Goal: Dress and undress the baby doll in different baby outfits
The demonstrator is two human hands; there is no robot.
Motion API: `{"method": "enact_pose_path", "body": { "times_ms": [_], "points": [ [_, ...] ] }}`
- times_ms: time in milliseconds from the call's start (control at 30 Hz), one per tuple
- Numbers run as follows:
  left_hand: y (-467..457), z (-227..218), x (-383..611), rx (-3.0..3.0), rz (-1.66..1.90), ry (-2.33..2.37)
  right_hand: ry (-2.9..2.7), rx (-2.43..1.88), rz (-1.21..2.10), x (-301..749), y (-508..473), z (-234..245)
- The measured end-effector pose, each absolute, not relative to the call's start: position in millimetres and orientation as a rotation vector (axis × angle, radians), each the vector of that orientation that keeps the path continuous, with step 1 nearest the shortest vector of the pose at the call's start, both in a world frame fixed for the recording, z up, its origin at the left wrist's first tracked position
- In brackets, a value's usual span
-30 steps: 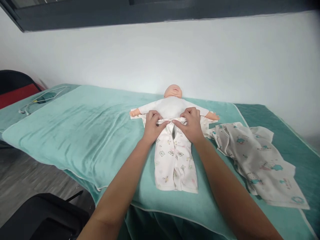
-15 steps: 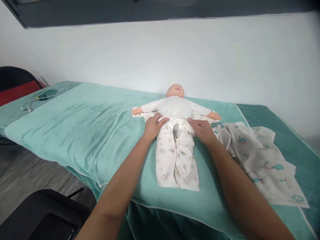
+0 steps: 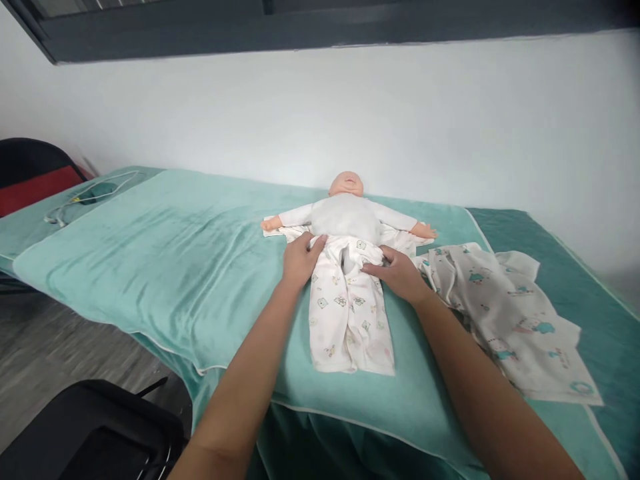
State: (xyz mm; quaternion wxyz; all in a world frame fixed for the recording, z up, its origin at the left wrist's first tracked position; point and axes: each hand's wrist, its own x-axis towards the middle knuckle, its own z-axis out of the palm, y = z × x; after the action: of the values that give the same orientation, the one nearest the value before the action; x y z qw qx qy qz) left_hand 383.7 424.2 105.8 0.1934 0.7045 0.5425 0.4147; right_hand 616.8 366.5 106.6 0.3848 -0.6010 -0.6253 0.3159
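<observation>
A baby doll in a white top lies on its back, arms spread wide. Small printed baby pants cover its lower body, with a gap at the crotch; the doll's legs do not show. My left hand grips the waistband at the left side, thumb on top. My right hand pinches the cloth on the right side, slightly below the waistband. Part of another pale printed garment is spread beneath the doll's arms.
A white printed cloth or garment lies rumpled to the right on the green-covered bed. A white cord rests at the bed's left end. A black chair stands at the front left, and a wall runs behind.
My right hand has shifted from the waistband's right corner a little down the pants and taken the cloth there. My left hand remains on the waistband. The view has moved slightly.
</observation>
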Motion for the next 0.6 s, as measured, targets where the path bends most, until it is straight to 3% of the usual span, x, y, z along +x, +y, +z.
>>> {"method": "enact_pose_path", "body": {
  "times_ms": [200,367,600],
  "points": [
    [431.5,104.9,387.3,1.792,1.294,1.345,-1.359,-1.455,0.744,604.9,374.4,99.0],
    [440.0,104.0,386.5,1.725,1.176,1.083,-1.251,-1.473,0.653,605.7,387.8,94.2],
    [434.7,102.3,380.6,1.672,1.065,0.909,-1.398,-1.417,0.766,614.6,385.6,93.3]
  ]
}}
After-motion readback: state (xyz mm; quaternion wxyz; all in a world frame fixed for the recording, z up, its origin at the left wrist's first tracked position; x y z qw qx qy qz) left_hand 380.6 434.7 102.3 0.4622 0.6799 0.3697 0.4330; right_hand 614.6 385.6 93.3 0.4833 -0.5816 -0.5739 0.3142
